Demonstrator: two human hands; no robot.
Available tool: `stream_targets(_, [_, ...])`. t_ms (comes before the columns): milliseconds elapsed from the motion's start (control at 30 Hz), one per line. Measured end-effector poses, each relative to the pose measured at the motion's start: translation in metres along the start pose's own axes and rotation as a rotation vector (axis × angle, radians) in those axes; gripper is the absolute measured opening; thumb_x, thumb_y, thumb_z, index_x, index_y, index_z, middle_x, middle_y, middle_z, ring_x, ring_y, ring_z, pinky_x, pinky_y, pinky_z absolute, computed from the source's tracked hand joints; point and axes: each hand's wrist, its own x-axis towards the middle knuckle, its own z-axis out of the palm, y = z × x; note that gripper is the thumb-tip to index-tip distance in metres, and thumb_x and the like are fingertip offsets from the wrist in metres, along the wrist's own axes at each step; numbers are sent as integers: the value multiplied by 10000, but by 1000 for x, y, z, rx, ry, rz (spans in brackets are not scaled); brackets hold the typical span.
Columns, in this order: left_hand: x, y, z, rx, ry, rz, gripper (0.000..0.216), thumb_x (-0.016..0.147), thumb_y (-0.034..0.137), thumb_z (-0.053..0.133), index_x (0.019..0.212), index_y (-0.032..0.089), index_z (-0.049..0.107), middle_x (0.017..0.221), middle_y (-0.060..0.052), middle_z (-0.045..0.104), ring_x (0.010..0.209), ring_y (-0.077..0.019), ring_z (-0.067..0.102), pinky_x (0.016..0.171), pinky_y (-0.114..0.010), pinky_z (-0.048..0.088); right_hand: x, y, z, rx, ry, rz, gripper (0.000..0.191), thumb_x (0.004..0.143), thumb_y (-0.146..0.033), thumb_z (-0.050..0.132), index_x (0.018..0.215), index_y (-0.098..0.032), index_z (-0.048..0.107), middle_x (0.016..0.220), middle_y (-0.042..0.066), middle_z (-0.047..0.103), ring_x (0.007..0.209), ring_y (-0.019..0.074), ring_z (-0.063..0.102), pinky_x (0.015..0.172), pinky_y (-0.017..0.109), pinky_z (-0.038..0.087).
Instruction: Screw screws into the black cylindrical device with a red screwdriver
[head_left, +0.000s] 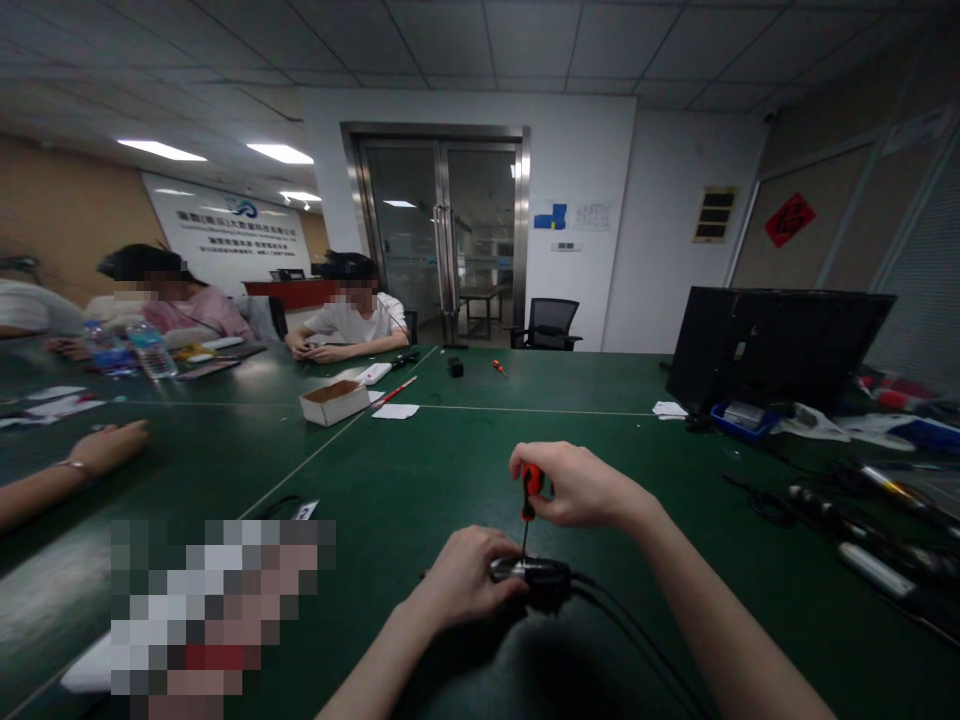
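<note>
My left hand [472, 575] is closed around a black-and-silver corded device [547, 574] that lies low over the green tabletop; its exact kind does not show. A dark cord [626, 630] runs from the device's right end toward the near edge. Above it, my right hand [581, 485] grips the red-and-black handle of a screwdriver [532, 480]. The screwdriver stands upright, and its thin shaft points down onto the device beside my left fingers. Whether the tip sits in a screw is too small to tell.
A monitor [772, 350], a blue tray [742, 420] and several corded tools [877, 565] occupy the right side. Ahead are a small open box [334, 402], papers [395, 411] and another screwdriver [499, 368]. Co-workers sit at left; one's hand [112, 445] rests nearby.
</note>
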Motion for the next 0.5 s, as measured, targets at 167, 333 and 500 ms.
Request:
stream_targets(167, [1,-1,0,-1,-6,-19,273,863,371,664,1058,237,799,904,-50,754,822,-229,644,730,-271,421,8,-1,7,242,-43,36,193,820,-272,787,750,-190,627,748,-22,678,690,132,610,638,224,421])
stream_targets(333, [0,1,-1,-3,-21,-18,243,865,368,673,1024,233,797,917,-47,749,840,-234,651,727,-272,409,19,-10,22,415,44,104,325,1038,-282,451,802,-181,650,724,-9,698,587,120,627,606,224,444])
stream_targets(500, [0,2,-2,-5,-3,-1,212,866,328,658,1004,236,790,918,-38,747,842,-227,651,725,-265,408,13,-17,17,-29,129,175,213,1018,-254,451,1001,-224,660,854,12,733,741,163,654,627,246,364])
